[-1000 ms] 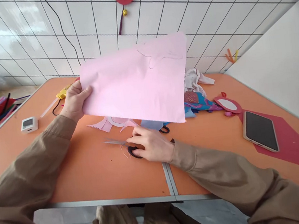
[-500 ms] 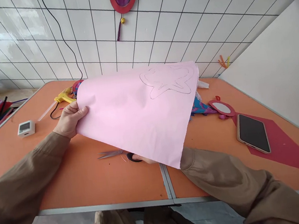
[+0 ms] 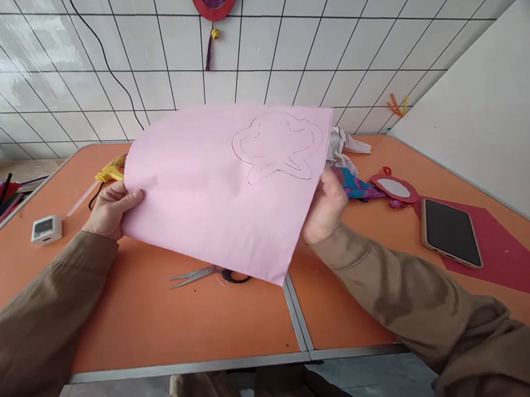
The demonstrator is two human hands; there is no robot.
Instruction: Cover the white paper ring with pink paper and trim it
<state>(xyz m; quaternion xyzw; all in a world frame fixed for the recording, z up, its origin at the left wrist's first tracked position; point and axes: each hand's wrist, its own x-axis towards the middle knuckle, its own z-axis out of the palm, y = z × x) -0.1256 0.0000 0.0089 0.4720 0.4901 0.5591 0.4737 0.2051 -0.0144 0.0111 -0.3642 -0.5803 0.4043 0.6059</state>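
Note:
A large sheet of pink paper (image 3: 186, 182) is held up over the table, tilted, with a star-like double outline drawn in its upper right part. My left hand (image 3: 114, 209) pinches its left edge, thumb on the front. At the right edge, my right hand (image 3: 326, 207) is closed on the sheet, its fingers partly hidden behind the paper. Below the sheet, scissors (image 3: 197, 275) with black handles lie on the orange table (image 3: 179, 328), blades pointing left; the paper hangs just above their handle.
On the left are a white device (image 3: 46, 230) and a yellow glue gun (image 3: 111, 169), partly covered by the paper. To the right, a phone (image 3: 450, 234) rests on red paper (image 3: 508, 252), near a red-framed oval ornament (image 3: 394, 189) and blue patterned fabric (image 3: 360, 185). A tiled wall stands behind.
My right hand has left the scissors' handle and moved up to the paper's right edge. The sheet has shifted left, and its drawn outline shows more fully.

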